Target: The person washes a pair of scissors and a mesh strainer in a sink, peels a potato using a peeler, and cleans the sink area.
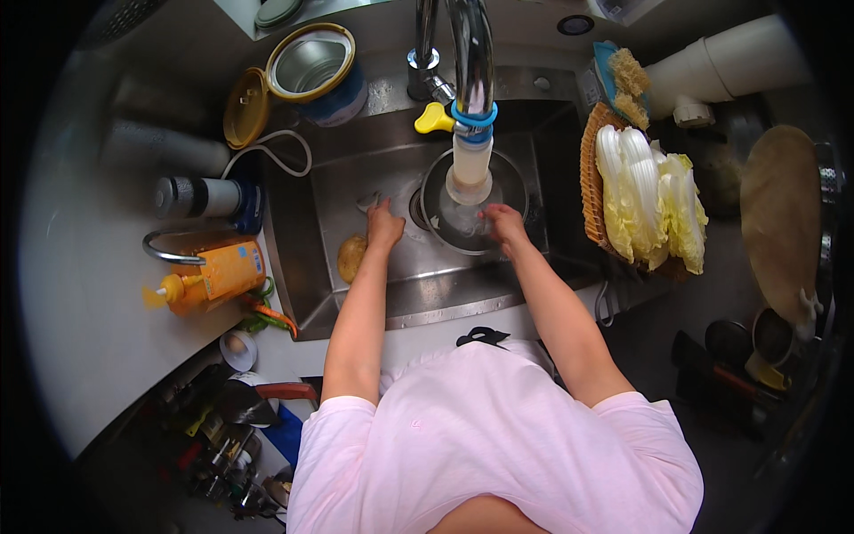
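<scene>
My left hand (pixel 385 225) reaches down to the sink floor, its fingertips beside a small metal utensil (pixel 367 201), perhaps a peeler. Whether the fingers grip it is hard to see. A potato (pixel 351 258) lies on the sink floor just left of that wrist. My right hand (pixel 505 225) is at the right side of a round bowl (pixel 437 187), near the water under the faucet nozzle (pixel 471 170); I cannot make out anything held in its curled fingers. The bowl stands in the stainless steel sink (pixel 427 267), partly over the drain (pixel 418 209).
Napa cabbage (pixel 634 187) fills a wicker basket (pixel 592 180) on the right edge. An open tin (pixel 312 63) stands at the back left. On the left counter are an orange bottle (pixel 230 270) and peppers (pixel 267 317). The chrome faucet (pixel 475 60) hangs over the bowl.
</scene>
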`<state>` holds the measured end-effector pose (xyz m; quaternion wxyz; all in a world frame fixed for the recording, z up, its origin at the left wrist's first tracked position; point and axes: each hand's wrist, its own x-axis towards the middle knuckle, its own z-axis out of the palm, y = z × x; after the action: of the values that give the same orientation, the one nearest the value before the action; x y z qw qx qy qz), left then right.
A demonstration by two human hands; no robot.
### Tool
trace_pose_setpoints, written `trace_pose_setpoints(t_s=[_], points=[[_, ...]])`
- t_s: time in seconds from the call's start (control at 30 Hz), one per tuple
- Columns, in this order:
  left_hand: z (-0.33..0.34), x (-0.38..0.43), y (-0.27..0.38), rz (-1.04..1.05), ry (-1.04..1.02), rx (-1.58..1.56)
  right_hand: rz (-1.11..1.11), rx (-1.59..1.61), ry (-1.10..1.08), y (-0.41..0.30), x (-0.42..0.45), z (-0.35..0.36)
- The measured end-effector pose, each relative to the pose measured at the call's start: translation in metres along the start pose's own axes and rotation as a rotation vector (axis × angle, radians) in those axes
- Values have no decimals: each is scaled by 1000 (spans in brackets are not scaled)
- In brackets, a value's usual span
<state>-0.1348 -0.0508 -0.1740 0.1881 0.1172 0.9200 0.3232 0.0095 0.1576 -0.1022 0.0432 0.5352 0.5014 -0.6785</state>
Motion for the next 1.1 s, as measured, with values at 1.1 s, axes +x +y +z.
trace_pose_setpoints(t_s=[1.1], points=[[-6,-47,118,237,-424,-442,14,46,-526,-32,6,-12]])
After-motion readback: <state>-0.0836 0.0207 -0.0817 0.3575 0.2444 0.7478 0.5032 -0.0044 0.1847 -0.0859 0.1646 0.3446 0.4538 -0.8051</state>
